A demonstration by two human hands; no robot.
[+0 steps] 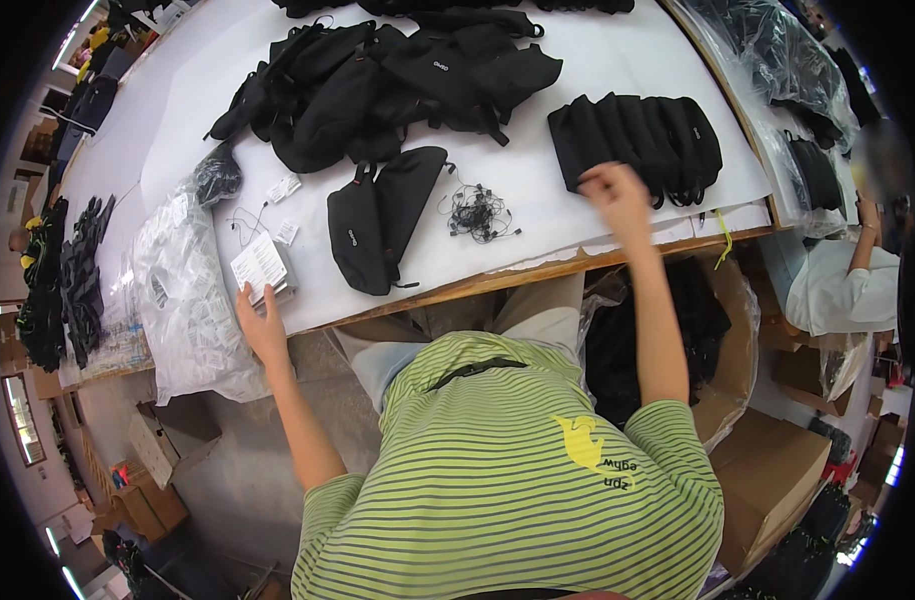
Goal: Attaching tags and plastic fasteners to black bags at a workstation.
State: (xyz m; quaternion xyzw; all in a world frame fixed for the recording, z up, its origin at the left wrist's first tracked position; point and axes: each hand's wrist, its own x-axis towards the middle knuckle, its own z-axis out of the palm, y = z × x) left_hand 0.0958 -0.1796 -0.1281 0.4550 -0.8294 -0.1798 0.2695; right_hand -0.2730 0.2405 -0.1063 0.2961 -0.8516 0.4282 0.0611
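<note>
At the table's near left edge, my left hand (263, 325) has its fingers apart, with the fingertips at the lower edge of a stack of white paper tags (259, 262). My right hand (617, 200) is over the front of a row of black pouches (632, 140) on the right. Its fingers are curled and blurred, so whether they grip anything is unclear. Two black pouches (372, 225) lie side by side in the middle. Just right of these is a tangle of thin black tag strings (479, 212). Loose small tags (285, 187) lie beyond the stack.
A large heap of black pouches (397, 80) covers the far middle of the white table (537, 215). A clear plastic bag of white tags (182, 290) hangs over the left edge. Below the right edge stands an open lined carton (732, 340). Another person (847, 280) is at far right.
</note>
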